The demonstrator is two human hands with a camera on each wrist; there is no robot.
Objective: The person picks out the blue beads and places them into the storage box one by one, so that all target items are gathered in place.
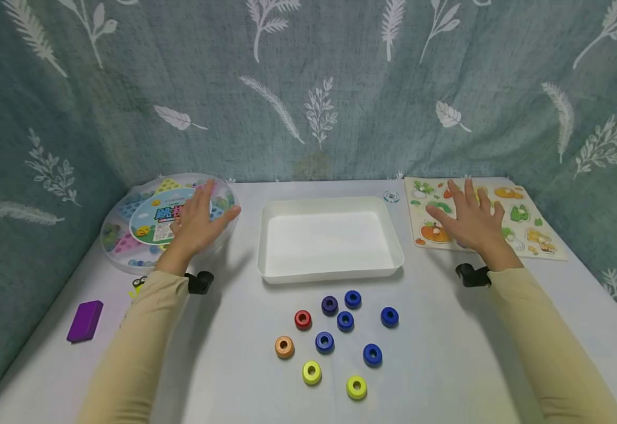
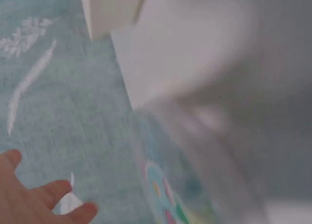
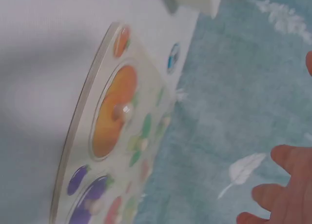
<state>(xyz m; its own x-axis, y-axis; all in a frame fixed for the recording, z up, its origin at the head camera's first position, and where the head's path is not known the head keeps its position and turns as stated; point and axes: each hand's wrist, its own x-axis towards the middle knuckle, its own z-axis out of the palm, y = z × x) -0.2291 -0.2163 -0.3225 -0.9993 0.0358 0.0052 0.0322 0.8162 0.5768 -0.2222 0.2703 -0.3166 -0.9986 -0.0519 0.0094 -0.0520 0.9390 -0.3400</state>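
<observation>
My left hand (image 1: pixel 197 227) is held out with fingers spread, overlapping the round clear box (image 1: pixel 112 227) with a colourful label at the back left. In the left wrist view its fingers (image 2: pixel 51 192) show against the curtain, holding nothing. My right hand (image 1: pixel 475 224), likewise spread and holding nothing, overlaps the vegetable puzzle board (image 1: pixel 547 250) at the back right. Between the hands lies a white rectangular tray (image 1: pixel 329 238). In front of it are scattered small rings: a red ring (image 1: pixel 302 320), an orange ring (image 1: pixel 284 347), a yellow ring (image 1: pixel 311 373), and several blue ones, including a blue ring (image 1: pixel 372 355).
A purple block (image 1: pixel 85 321) lies at the far left. Partly behind the left sleeve is a small yellow figure (image 1: pixel 138 284) with round eyes. A small round token (image 1: pixel 391 196) sits between tray and board. Leaf-patterned curtain (image 1: pixel 308 88) closes off the back and sides.
</observation>
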